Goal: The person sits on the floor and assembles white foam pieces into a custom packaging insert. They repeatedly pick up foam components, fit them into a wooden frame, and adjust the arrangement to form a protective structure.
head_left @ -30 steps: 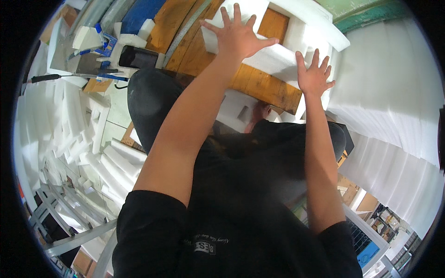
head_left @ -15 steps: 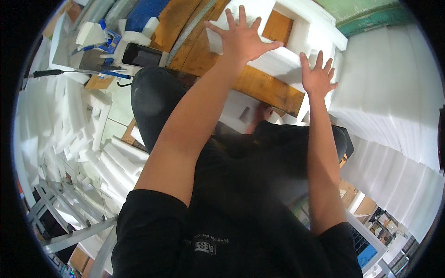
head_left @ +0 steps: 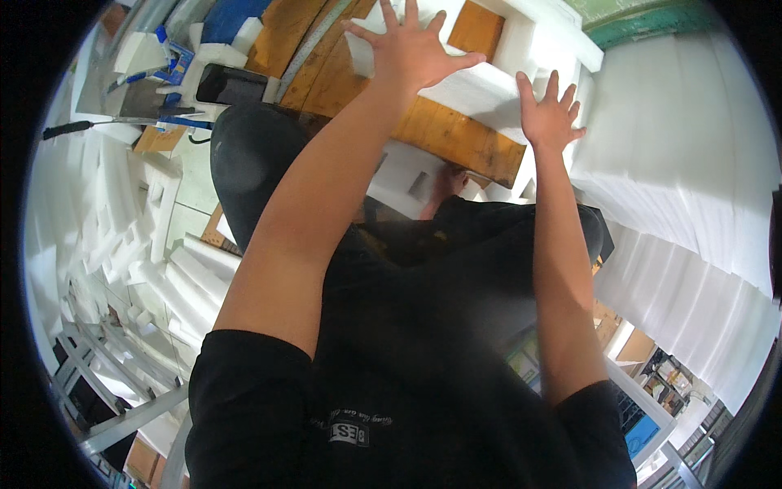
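Observation:
My left hand [head_left: 413, 55] lies with fingers spread on a white foam block [head_left: 476, 99] that rests on a wooden board [head_left: 460, 147]. To its right, my right hand [head_left: 550, 114] is also spread, over the right part of the white foam. Neither hand grips anything. Behind the block, more white foam [head_left: 562, 37] forms a raised edge around a bare patch of wood [head_left: 475, 31]. Both forearms reach up from below, past my bent knees.
Tall stacks of white foam sheets [head_left: 668, 130] stand at the right. Left of my knee lie a phone [head_left: 232, 85], a long thin tool with a black handle [head_left: 69, 129] and blue-handled tools [head_left: 175, 65]. Foam pieces [head_left: 106, 196] and a metal frame [head_left: 134, 420] fill the far left.
The whole view has shifted, so the hands and board appear slightly higher and further left. Both hands stay spread on the foam, which shows no clear movement of its own.

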A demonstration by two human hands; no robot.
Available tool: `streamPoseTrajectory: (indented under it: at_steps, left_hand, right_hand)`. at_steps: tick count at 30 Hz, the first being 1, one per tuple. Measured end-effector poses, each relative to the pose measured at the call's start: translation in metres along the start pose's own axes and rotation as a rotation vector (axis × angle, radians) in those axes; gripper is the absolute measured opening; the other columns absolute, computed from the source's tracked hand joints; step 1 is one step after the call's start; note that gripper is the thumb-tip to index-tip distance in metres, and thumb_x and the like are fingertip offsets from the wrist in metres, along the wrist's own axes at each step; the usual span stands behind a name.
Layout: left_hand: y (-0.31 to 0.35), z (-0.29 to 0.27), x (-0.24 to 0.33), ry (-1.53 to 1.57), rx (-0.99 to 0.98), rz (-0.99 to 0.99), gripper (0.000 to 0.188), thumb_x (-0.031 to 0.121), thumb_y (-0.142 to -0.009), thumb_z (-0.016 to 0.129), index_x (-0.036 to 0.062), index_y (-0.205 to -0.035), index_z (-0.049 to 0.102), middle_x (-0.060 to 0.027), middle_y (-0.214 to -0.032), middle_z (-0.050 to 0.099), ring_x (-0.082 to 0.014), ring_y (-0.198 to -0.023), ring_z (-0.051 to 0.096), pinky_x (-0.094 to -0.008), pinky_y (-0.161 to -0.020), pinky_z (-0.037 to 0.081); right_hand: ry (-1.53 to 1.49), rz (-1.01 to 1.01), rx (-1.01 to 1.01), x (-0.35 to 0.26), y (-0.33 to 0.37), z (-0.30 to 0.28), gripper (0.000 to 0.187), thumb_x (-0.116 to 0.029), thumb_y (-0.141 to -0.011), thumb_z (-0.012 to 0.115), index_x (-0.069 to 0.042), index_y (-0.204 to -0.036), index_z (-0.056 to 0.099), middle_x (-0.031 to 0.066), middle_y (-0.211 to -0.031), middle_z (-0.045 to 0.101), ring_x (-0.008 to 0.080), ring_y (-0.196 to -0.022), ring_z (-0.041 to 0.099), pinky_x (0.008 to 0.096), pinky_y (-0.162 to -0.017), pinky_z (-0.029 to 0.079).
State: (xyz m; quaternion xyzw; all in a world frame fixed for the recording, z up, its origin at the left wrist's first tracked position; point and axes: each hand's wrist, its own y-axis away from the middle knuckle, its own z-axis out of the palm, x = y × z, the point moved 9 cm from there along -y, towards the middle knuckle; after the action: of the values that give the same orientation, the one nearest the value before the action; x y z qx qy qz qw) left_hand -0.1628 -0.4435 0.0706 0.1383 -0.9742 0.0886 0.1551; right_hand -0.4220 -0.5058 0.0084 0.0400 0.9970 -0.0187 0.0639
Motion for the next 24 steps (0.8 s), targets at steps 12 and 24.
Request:
streamPoseTrajectory:
  at_steps: [12, 24]
  left_hand:
    - [-0.028, 0.057, -0.017, -0.157, 0.025, -0.007, 0.111, 0.096, -0.072, 0.049, 0.0272, -0.159, 0.041, -0.0153, -0.171, 0.017, -0.0494, -0.156, 0.008, -0.0924, -0.102, 0.006]
    - [-0.032, 0.07, -0.021, -0.229, -0.03, 0.014, 0.113, 0.099, -0.073, 0.042, 0.0262, -0.159, 0.042, -0.0222, -0.171, 0.01, -0.051, -0.156, 0.004, -0.0907, -0.103, 0.003]
  right_hand:
    - [-0.514, 0.022, 0.011, 0.034, -0.033, -0.015, 0.099, -0.084, -0.089, 0.041, -0.017, -0.161, 0.035, 0.0262, -0.167, 0.023, 0.0443, -0.156, 0.019, 0.0705, -0.12, 0.008]
    - [-0.038, 0.009, 0.025, 0.041, -0.033, 0.006, 0.105, -0.087, -0.09, 0.032, -0.013, -0.164, 0.025, 0.026, -0.17, 0.011, 0.0516, -0.155, 0.01, 0.0748, -0.118, 0.008]
